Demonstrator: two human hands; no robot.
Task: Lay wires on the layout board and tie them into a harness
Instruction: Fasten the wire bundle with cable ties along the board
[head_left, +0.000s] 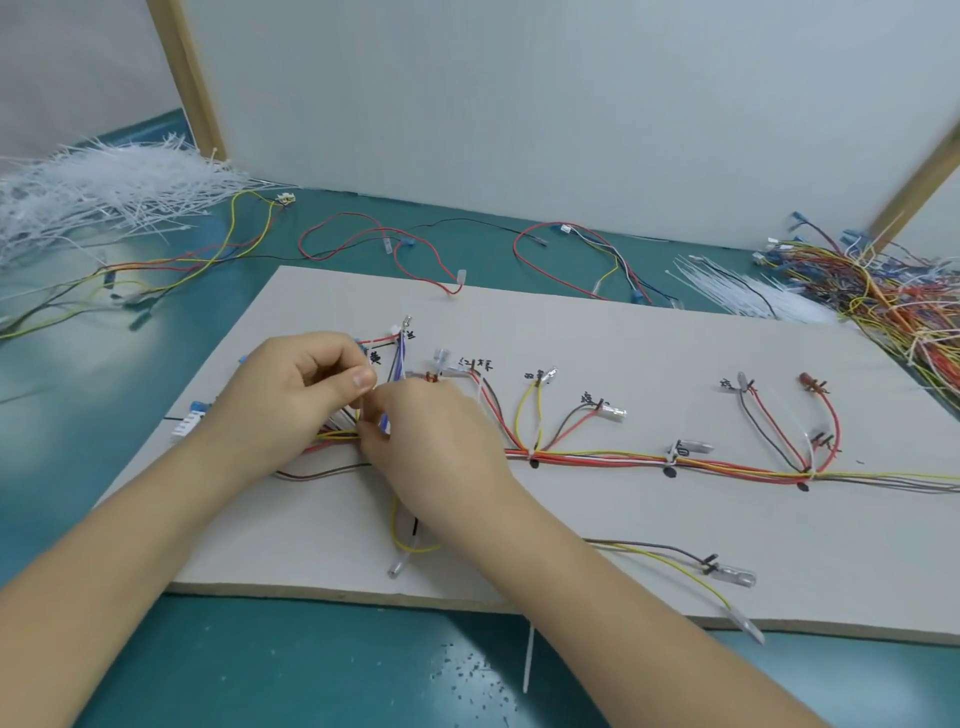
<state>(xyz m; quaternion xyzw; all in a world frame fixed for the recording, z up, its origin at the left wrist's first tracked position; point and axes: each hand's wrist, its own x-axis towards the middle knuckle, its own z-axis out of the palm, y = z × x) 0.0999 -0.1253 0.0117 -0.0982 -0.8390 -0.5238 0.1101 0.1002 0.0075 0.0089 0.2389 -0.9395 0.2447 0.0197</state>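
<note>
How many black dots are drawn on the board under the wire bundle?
3: one black dot right of the hands, one mid-board, one further right. The hands may hide more.

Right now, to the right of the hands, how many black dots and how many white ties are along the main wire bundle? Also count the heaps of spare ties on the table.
Black dots on the layout board: 3
White ties on the main wire bundle: 3
Heaps of spare ties: 2
Total: 8
</note>
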